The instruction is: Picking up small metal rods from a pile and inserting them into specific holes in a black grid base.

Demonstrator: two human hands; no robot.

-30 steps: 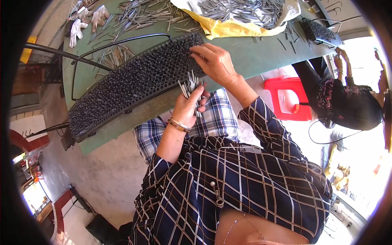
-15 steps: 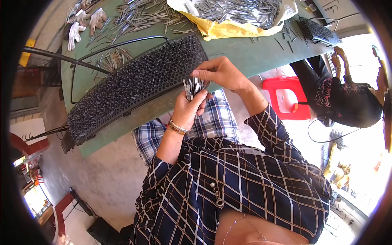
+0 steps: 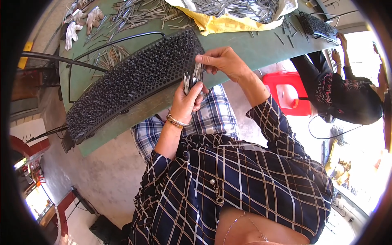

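Note:
My left hand (image 3: 184, 101) is closed around a bundle of thin grey metal strips (image 3: 187, 83), whose ends stick up past the thumb. Just above it, my right hand (image 3: 228, 63) pinches the upper end of one metal strip (image 3: 198, 72) between thumb and fingers. The strip's lower end is still at the bundle. Beside both hands lies a long, curved black rack (image 3: 134, 77) full of small round holes. Dark pieces fill most of its holes, while those near its right end look bare. My right fingertips are close to that end; whether they touch it I cannot tell.
Loose metal strips (image 3: 139, 16) are strewn over the green table (image 3: 232, 45), with more on a yellow-edged sack (image 3: 228, 23). White work gloves (image 3: 72, 34) lie far left. A red stool (image 3: 267, 83) stands right, near another person (image 3: 347, 98) whose hands are at a second rack (image 3: 316, 26).
My right hand has moved slightly up and away from my left, drawing a strip partly out of the bundle. My left hand has shifted only a little.

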